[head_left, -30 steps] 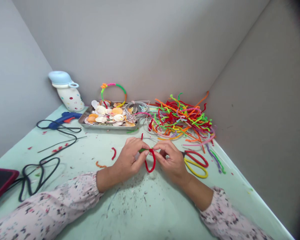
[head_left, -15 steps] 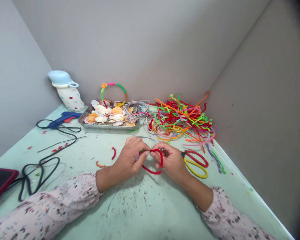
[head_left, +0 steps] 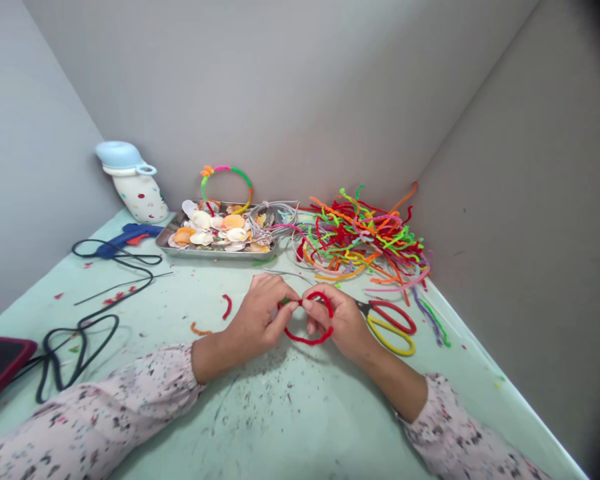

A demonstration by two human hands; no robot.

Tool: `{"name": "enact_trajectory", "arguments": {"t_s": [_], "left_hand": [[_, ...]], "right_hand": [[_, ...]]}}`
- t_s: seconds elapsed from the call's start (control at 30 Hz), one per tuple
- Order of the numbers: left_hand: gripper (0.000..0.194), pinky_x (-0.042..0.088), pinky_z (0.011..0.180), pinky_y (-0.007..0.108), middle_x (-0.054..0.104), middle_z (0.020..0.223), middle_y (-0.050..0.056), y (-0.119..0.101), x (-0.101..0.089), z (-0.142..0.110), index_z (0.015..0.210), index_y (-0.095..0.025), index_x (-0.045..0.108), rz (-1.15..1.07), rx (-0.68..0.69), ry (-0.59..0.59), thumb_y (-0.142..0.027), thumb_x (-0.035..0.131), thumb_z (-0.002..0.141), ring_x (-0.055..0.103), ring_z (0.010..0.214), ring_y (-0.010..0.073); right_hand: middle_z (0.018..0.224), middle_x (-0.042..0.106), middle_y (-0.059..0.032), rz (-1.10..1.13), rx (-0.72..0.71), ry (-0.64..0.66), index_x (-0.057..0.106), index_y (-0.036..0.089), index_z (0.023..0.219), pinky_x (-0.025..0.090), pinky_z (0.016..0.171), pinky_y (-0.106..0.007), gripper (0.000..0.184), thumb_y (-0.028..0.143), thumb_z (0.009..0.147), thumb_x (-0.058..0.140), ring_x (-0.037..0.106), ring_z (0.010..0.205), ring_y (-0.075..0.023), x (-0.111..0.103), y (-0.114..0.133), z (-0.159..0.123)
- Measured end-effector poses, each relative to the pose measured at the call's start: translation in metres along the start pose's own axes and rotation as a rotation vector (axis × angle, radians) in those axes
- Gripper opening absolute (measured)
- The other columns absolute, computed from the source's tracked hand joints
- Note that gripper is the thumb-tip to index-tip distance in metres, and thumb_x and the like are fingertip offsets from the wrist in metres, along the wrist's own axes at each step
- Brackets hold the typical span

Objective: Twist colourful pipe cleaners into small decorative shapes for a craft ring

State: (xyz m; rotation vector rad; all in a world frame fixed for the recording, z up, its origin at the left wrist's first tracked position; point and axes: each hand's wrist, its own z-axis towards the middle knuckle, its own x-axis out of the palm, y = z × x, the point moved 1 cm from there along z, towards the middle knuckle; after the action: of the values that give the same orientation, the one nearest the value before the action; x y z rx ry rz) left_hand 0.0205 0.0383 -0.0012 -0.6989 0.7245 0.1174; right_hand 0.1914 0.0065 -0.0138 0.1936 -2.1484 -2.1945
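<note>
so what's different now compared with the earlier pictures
The red pipe cleaner has opened from a narrow loop hanging between the hands into a wider, rounder one, its far side swung right, across the front of the right hand. Neither hand has visibly let go. The left hand, the scissors and the tray of shells look as before.

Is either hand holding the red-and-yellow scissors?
No, the scissors lie on the table beside the right hand, while that hand and the left hand pinch a curved, fuzzy red strip.
</note>
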Motion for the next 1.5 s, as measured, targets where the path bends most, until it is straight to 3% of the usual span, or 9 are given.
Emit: {"name": "enact_trajectory", "arguments": {"t_s": [0.33, 0.53, 0.83, 1.23, 1.37, 1.5], "left_hand": [[0.013, 0.034, 0.078, 0.037, 0.054, 0.079, 0.003, 0.0001, 0.0004, -0.0005, 0.088, -0.017, 0.056, 0.024, 0.023, 0.029, -0.021, 0.045, 0.092, 0.047, 0.079, 0.0183], [0.012, 0.034, 0.078, 0.037, 0.054, 0.079, 0.003, -0.001, -0.0005, 0.0, 0.089, -0.017, 0.056, 0.035, 0.059, 0.032, -0.02, 0.044, 0.092, 0.046, 0.078, 0.0181], [0.011, 0.035, 0.078, 0.036, 0.054, 0.079, 0.003, -0.0003, -0.0002, -0.0008, 0.087, -0.017, 0.054, -0.004, 0.023, 0.012, -0.021, 0.045, 0.091, 0.048, 0.079, 0.0181], [0.006, 0.035, 0.077, 0.037, 0.053, 0.079, 0.003, 0.0013, 0.0016, -0.0022, 0.086, -0.017, 0.053, 0.058, 0.056, 0.054, -0.019, 0.047, 0.088, 0.046, 0.078, 0.0187], [0.008, 0.036, 0.077, 0.037, 0.054, 0.08, 0.004, 0.003, 0.0015, -0.0025, 0.085, -0.017, 0.054, 0.048, 0.041, 0.041, -0.021, 0.047, 0.089, 0.047, 0.079, 0.0188], [0.008, 0.038, 0.078, 0.036, 0.056, 0.081, 0.003, 0.0045, 0.0008, -0.0027, 0.088, -0.018, 0.055, -0.018, -0.011, -0.018, -0.023, 0.049, 0.09, 0.05, 0.082, 0.0185]], "right_hand": [[0.054, 0.057, 0.0041, -0.037, -0.005, 0.004, 0.054, 0.018, 0.072, 0.039, 0.054, -0.022, 0.026, 0.039, 0.087, 0.056, 0.048, 0.051, -0.0088, -0.0008, 0.0013, -0.0001], [0.048, 0.056, 0.0044, 0.026, 0.066, 0.037, 0.053, 0.018, 0.07, 0.028, 0.045, -0.021, 0.026, 0.039, 0.084, 0.056, 0.039, 0.043, -0.0075, -0.0014, 0.0022, 0.0028], [0.051, 0.055, 0.0037, -0.031, 0.019, 0.006, 0.053, 0.018, 0.071, 0.032, 0.046, -0.021, 0.031, 0.044, 0.088, 0.052, 0.041, 0.045, -0.0081, -0.0003, -0.0017, 0.0025], [0.049, 0.052, 0.0043, -0.071, 0.059, 0.086, 0.051, 0.018, 0.066, 0.032, 0.046, -0.02, 0.031, 0.039, 0.088, 0.051, 0.042, 0.044, -0.0075, -0.003, -0.0006, 0.0044], [0.049, 0.052, 0.0036, -0.129, 0.042, 0.023, 0.053, 0.018, 0.068, 0.032, 0.045, -0.021, 0.031, 0.04, 0.088, 0.05, 0.041, 0.044, -0.0082, -0.0004, 0.0013, 0.0023], [0.065, 0.058, 0.0022, -0.155, -0.079, -0.117, 0.054, 0.021, 0.088, 0.04, 0.05, -0.022, 0.02, 0.04, 0.085, 0.056, 0.052, 0.054, -0.0113, 0.0032, -0.0015, -0.0007]]}}
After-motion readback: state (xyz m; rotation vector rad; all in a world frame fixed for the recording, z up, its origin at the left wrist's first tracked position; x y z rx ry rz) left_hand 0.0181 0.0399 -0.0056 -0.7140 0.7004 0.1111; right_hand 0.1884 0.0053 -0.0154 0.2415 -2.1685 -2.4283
